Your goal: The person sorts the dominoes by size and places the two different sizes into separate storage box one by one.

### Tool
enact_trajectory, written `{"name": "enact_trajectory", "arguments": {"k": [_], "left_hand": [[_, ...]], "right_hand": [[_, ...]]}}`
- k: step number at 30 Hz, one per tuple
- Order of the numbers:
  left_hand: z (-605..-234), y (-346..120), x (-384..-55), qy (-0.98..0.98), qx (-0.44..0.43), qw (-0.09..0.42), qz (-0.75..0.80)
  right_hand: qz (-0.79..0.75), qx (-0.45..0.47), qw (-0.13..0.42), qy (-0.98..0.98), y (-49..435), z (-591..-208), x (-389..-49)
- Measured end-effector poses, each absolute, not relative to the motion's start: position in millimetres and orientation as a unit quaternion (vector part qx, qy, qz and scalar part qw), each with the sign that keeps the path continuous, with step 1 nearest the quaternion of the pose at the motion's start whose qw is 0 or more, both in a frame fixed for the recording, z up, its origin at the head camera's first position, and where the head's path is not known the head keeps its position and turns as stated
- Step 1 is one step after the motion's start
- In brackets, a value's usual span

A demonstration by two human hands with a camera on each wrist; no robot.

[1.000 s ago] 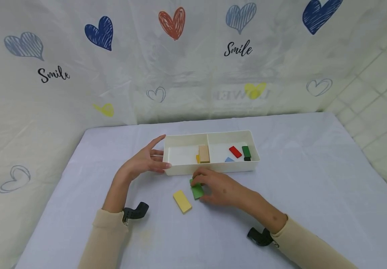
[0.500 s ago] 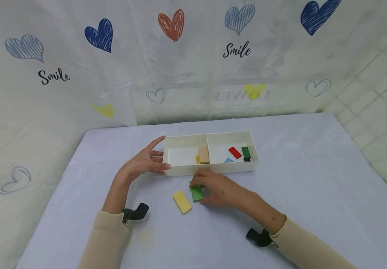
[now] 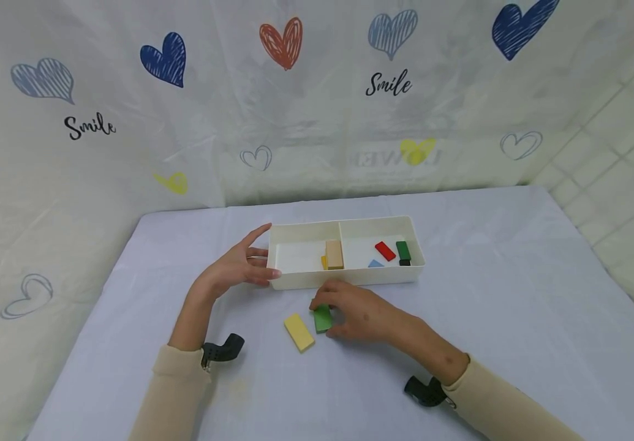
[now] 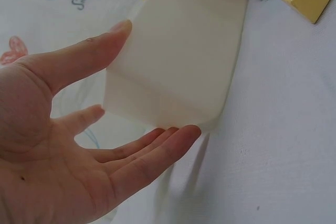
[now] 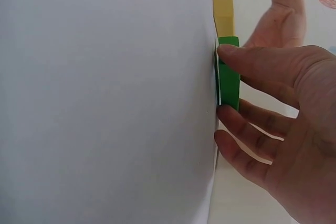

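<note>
In the head view my right hand point(image 3: 363, 313) pinches a green block point(image 3: 322, 320) by its ends, low over the white cloth. The right wrist view has thumb and fingertips at opposite ends of that green block point(image 5: 229, 85). Just left of it lies a yellow block point(image 3: 299, 332). My left hand point(image 3: 234, 266) touches the left end of a white divided box point(image 3: 297, 280), its straight fingers and thumb spread across that end. Close up in the left wrist view, the thumb meets one edge of the box point(image 4: 173, 51) and the fingertips reach its lower corner.
In the box's left compartment a beige block point(image 3: 334, 254) stands against a small yellow piece point(image 3: 324, 261). The right compartment holds a red block point(image 3: 385, 251), a dark green block point(image 3: 403, 250) and a blue piece point(image 3: 375, 264). A heart-printed curtain hangs behind the table.
The green block, with my right hand around it, has shifted slightly toward me, nearer the level of the yellow block. The left hand keeps its place at the box.
</note>
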State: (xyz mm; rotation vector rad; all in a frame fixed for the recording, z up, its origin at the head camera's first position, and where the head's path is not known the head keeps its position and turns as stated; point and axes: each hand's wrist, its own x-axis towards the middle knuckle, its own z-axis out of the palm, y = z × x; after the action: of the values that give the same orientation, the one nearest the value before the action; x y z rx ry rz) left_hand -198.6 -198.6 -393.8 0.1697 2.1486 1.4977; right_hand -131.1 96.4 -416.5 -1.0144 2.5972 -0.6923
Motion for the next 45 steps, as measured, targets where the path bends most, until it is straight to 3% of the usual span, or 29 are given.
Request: {"name": "enact_trajectory", "arguments": {"k": [18,45], "left_hand": [[-393,-198,-196,0.796,0.06,0.255,0.546],[-395,-199,-200,0.795,0.065,0.256,0.546]], "right_hand": [[-0.283,-0.34,0.141,0.886,99,-414,-128],[-0.33,-0.36,0.07,0.87,103,-403,-128]]}}
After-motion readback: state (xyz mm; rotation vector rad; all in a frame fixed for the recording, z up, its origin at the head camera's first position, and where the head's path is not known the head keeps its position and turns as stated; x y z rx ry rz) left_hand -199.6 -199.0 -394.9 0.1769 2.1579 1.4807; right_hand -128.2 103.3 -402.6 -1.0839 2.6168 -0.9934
